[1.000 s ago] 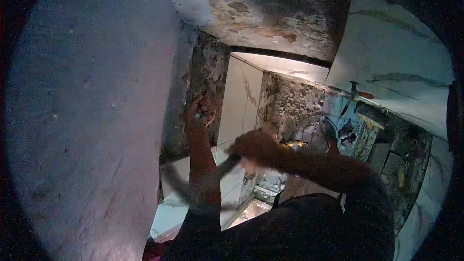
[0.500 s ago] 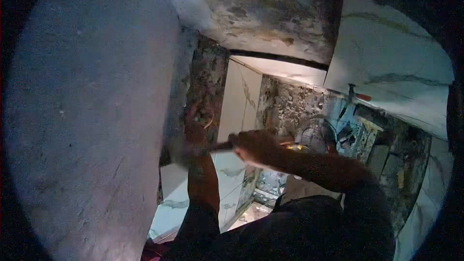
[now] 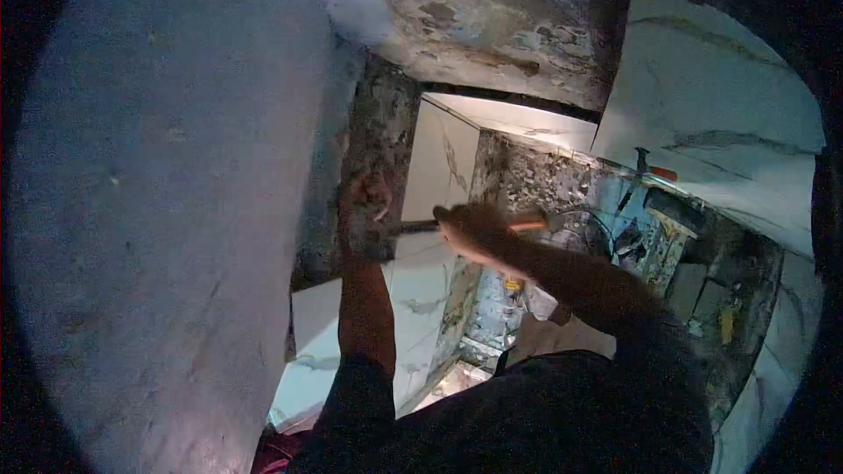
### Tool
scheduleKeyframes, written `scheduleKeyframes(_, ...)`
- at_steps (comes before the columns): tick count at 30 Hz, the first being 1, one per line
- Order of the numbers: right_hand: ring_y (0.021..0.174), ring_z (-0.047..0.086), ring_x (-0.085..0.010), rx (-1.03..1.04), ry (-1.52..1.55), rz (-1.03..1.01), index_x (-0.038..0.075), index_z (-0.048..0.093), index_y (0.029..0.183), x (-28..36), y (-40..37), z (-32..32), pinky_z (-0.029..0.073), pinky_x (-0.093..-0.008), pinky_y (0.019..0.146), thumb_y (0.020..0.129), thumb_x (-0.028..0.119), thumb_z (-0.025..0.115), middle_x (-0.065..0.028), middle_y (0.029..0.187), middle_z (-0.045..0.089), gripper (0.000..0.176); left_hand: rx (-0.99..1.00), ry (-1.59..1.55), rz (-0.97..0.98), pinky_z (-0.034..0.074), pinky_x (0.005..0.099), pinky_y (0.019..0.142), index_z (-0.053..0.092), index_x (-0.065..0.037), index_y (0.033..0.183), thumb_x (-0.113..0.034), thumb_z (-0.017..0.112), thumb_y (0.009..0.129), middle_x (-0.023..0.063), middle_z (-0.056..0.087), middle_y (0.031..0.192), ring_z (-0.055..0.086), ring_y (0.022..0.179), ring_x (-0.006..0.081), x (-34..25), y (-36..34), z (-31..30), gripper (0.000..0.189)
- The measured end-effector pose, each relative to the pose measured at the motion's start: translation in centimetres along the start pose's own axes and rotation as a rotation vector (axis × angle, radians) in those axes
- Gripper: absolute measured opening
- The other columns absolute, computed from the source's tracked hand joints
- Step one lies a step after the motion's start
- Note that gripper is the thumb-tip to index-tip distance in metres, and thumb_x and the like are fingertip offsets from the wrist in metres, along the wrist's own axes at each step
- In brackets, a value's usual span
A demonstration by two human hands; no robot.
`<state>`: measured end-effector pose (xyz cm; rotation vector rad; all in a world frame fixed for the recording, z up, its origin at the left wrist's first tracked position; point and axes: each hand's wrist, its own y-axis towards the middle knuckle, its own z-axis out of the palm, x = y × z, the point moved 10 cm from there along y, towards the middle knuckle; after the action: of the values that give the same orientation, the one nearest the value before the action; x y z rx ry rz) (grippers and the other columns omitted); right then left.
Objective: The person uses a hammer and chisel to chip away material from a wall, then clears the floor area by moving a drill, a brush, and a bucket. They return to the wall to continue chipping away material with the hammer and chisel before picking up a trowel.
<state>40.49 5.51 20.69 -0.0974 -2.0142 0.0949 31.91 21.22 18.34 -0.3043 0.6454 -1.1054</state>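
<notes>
My right hand (image 3: 465, 230) is closed round the handle of a hammer. The hammer's dark shaft (image 3: 419, 227) points left toward my left hand, and an orange part of the handle (image 3: 527, 223) shows behind the fist. The hammer's head is blurred and dark close to my left wrist. Against the dark bare strip of wall (image 3: 382, 114), my left hand (image 3: 367, 195) has its fingers curled. Shadow hides what they hold, if anything.
A grey wall (image 3: 176, 211) fills the left side. White marbled tiles (image 3: 729, 88) cover the right wall. On a ledge lies another hammer with an orange handle (image 3: 664, 173). Cables (image 3: 597, 228), a yellow object (image 3: 513, 283) and rubble (image 3: 540, 180) are lower down.
My right hand has risen with the hammer, whose head has moved up and right from below my left hand. My left hand stays at the dark wall strip.
</notes>
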Motion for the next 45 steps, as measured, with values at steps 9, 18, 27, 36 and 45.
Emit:
scheduleKeyframes(9,0.058,0.061,-0.0260,-0.049,-0.168,0.074,-0.001,0.052,0.084,2.0,-0.7,-3.6,0.051,-0.0357,0.051,0.075,0.014,0.060,-0.0145,0.068,0.059,0.019,0.049,0.163,0.007,0.040,0.0290,0.036,0.048,-0.004,0.077,-0.026,0.040,0.092,0.0040,0.043,0.062,0.043,0.049,0.0185,0.8,-0.7,3.5,0.028)
scheduleKeyframes(18,0.063,0.061,-0.0291,-0.172,-0.074,0.016,0.005,0.055,0.092,-0.6,-10.6,-1.2,0.050,-0.0385,0.056,0.071,0.015,0.063,-0.0144,0.068,0.057,0.024,-0.167,0.396,-0.039,0.035,0.0325,0.038,0.043,-0.008,0.074,-0.027,0.041,0.092,0.0011,0.037,0.055,0.034,0.043,0.0144,2.7,3.2,-4.2,0.027)
scheduleKeyframes(27,0.067,0.058,-0.0350,-0.305,0.177,0.230,0.001,0.056,0.093,-6.9,-15.3,-2.4,0.046,-0.0415,0.063,0.077,0.017,0.059,-0.0176,0.076,0.059,0.023,-0.619,0.620,0.266,0.032,0.0302,0.034,0.043,-0.007,0.076,-0.030,0.046,0.090,0.0008,0.036,0.052,0.033,0.036,0.0141,2.7,1.8,-3.6,0.026)
scheduleKeyframes(36,0.069,0.058,-0.0321,-0.285,0.055,0.201,-0.001,0.051,0.082,-8.7,-19.3,-3.9,0.040,-0.0373,0.066,0.083,0.022,0.059,-0.0151,0.072,0.059,0.024,-0.481,0.969,0.110,0.032,0.0279,0.035,0.048,-0.009,0.076,-0.034,0.047,0.089,-0.0004,0.043,0.054,0.037,0.037,0.0114,6.9,-5.0,-7.7,0.028)
scheduleKeyframes(45,0.069,0.058,-0.0366,-0.117,-0.049,0.093,-0.001,0.055,0.092,-6.2,-20.2,-2.0,0.046,-0.0441,0.061,0.081,0.031,0.058,-0.0192,0.072,0.060,0.034,-0.572,0.896,0.108,0.037,0.0256,0.042,0.044,-0.007,0.087,-0.027,0.055,0.085,-0.0001,0.042,0.058,0.042,0.048,0.0091,25.6,-13.1,-7.4,0.022)
